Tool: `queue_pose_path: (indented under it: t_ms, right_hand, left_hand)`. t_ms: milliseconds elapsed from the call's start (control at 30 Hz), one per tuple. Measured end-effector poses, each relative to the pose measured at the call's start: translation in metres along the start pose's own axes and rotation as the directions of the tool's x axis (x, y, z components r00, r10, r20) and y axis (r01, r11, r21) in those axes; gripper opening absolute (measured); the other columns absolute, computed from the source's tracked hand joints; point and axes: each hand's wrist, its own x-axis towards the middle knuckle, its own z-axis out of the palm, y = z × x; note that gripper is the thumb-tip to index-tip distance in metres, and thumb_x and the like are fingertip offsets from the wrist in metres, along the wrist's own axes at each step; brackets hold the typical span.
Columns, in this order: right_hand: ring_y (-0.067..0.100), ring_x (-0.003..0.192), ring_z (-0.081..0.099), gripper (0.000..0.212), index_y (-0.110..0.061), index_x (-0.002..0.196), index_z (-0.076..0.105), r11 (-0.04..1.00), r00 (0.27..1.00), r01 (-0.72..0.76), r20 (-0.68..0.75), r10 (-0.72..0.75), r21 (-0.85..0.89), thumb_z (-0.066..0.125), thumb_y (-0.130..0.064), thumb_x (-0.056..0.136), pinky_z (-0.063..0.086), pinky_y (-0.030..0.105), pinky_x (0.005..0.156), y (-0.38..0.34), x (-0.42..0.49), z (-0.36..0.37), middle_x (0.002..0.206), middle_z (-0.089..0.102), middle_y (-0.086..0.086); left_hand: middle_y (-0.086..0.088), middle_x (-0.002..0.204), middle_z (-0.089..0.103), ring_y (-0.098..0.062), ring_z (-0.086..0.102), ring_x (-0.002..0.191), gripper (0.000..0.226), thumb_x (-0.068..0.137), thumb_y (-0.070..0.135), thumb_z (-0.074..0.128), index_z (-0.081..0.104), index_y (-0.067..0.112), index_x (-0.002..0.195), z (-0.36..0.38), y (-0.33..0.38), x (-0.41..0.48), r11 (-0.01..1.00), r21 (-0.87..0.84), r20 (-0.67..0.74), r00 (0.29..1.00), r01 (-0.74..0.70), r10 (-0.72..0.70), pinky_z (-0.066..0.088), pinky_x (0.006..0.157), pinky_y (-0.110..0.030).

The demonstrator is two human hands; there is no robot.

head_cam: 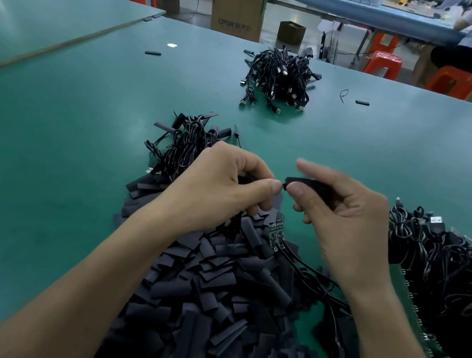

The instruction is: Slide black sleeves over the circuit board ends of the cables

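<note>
My right hand (338, 207) pinches a black sleeve (308, 185) between thumb and fingers, its open end pointing left. My left hand (224, 186) faces it, fingertips curled on a thin black cable end (282, 184) that meets the sleeve's mouth. Below the hands a small circuit board (275, 235) on a black cable lies on a big heap of loose black sleeves (224, 301). What my left palm holds is hidden.
A tangle of black cables (181, 145) lies behind my left hand and a larger mass (448, 274) on the right. Another cable bundle (278, 80) sits farther back on the green table (43, 179). Stray sleeves, red stools, boxes and a seated person are beyond.
</note>
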Motion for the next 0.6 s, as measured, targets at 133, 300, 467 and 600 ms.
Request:
queue_pose_path:
  t_ms: [133,300,467,600]
  right_hand:
    - [0.011,0.067,0.072,0.03,-0.036,0.103,0.069,0.997,0.973,-0.008,-0.231,0.026,0.079,0.082,-0.02,0.081,0.054,0.017,0.061,0.0,0.002,-0.001,0.079,0.076,-0.007]
    - [0.013,0.07,0.073,0.026,-0.025,0.106,0.072,0.983,0.969,0.007,-0.245,0.039,0.184,0.076,-0.009,0.086,0.055,0.018,0.064,-0.001,-0.001,0.009,0.079,0.076,-0.003]
    - [0.011,0.072,0.074,0.033,-0.028,0.112,0.07,0.971,0.976,0.02,-0.214,0.032,0.237,0.076,-0.01,0.085,0.057,0.019,0.067,-0.002,-0.003,0.02,0.083,0.077,-0.006]
    - [0.011,0.067,0.072,0.03,-0.029,0.111,0.071,0.972,0.974,-0.011,-0.216,0.063,0.235,0.075,-0.011,0.087,0.055,0.018,0.065,-0.002,-0.003,0.019,0.079,0.077,-0.004]
  left_hand:
    - [0.002,0.071,0.075,-0.01,0.069,0.062,0.016,0.096,0.018,0.066,0.075,0.012,0.085,0.002,0.001,0.0,0.999,-0.036,-0.01,1.0,0.011,-0.011,0.06,0.065,-0.03]
    - [0.002,0.071,0.075,-0.012,0.07,0.062,0.016,0.096,0.017,0.066,0.075,0.01,0.084,0.006,0.001,0.0,0.999,-0.052,-0.044,0.999,-0.012,0.009,0.058,0.064,-0.025]
    - [0.003,0.072,0.076,-0.012,0.071,0.063,0.014,0.095,0.015,0.067,0.075,0.012,0.084,0.008,-0.002,0.001,0.997,-0.079,-0.068,0.998,-0.022,0.017,0.056,0.065,-0.023]
    - [0.002,0.073,0.076,-0.013,0.072,0.065,0.013,0.096,0.014,0.067,0.075,0.01,0.086,0.011,-0.003,0.001,0.995,-0.092,-0.06,0.998,-0.029,0.024,0.056,0.066,-0.023]
